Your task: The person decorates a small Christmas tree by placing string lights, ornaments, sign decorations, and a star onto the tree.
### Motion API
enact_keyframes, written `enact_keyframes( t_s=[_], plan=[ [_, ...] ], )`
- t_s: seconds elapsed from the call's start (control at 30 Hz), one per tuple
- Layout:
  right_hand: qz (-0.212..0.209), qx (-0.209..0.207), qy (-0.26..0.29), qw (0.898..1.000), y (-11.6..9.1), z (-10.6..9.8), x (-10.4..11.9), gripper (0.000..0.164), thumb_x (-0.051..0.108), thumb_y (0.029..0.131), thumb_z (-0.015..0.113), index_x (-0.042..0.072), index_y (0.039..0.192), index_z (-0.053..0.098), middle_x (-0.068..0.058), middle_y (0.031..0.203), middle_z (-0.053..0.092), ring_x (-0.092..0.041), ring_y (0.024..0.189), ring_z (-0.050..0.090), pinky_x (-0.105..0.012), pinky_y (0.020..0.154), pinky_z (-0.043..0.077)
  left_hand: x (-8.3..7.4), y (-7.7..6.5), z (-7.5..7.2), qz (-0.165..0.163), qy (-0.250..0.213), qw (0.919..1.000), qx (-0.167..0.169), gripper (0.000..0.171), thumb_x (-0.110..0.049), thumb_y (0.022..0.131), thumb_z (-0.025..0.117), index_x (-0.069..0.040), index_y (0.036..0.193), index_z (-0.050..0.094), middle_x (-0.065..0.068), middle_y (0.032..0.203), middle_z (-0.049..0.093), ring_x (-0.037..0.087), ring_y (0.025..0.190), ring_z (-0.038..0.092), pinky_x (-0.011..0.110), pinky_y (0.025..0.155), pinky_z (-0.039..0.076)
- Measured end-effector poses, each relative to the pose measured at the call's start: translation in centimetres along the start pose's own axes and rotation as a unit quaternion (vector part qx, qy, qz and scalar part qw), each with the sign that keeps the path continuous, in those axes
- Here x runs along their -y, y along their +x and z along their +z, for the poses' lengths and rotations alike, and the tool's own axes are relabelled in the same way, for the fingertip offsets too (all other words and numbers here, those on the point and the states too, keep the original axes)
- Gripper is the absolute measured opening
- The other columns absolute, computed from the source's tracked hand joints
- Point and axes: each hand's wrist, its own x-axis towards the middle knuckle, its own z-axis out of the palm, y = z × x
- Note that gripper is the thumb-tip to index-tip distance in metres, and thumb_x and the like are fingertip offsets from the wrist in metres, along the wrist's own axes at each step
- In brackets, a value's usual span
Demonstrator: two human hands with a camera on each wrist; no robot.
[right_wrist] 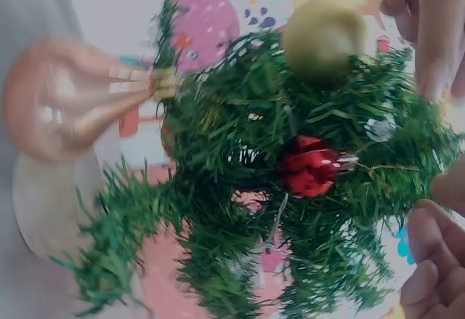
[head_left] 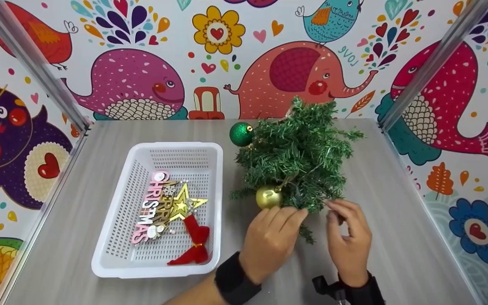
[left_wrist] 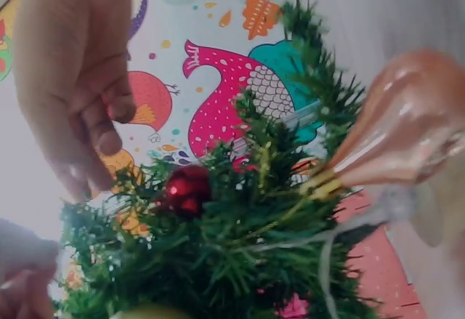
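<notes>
A small green artificial Christmas tree with ornaments is in front of me. At its near side my left hand has its fingertips right at the branches, thumb hidden in the head view; what it may hold there I cannot tell. My right hand is just right of it, fingers loosely bent, a gap between thumb and index finger, fingertips close to the greenery. A gold ball hangs by the left hand, a green glitter ball farther back. The wrist views show a red ball and a rose-gold teardrop ornament.
Left of the tree stands a white perforated basket. It holds a pink Christmas letter sign, a gold star and a red bow. Patterned walls and metal posts enclose the grey table.
</notes>
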Motion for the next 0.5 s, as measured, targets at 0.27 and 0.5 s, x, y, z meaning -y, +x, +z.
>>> enact_keyframes(
  t_s=[0.27,0.5],
  plan=[
    [0.429,-0.076,0.167,0.884,-2.9,-1.3,-4.7,0.024,0.006,0.097,0.052,-0.01,0.114,0.057,-0.008,0.095,0.064,-0.016,0.078,0.058,-0.023,0.067,0.048,-0.6,-7.6,-1.3,-0.237,-0.245,0.939,0.048,0.015,-0.011,0.094,0.058,-0.014,0.107,0.064,-0.007,0.091,0.062,0.005,0.079,0.057,0.02,0.068,0.049],
    [0.477,0.055,0.181,0.858,-3.7,2.3,-6.6,0.019,0.007,0.097,0.052,-0.005,0.109,0.061,0.0,0.097,0.069,-0.012,0.09,0.065,-0.025,0.081,0.052,-0.1,-12.0,2.3,-0.496,-0.296,0.7974,0.175,0.02,-0.018,0.1,0.047,-0.013,0.116,0.057,0.0,0.108,0.059,0.014,0.103,0.055,0.034,0.091,0.046]
  ],
)
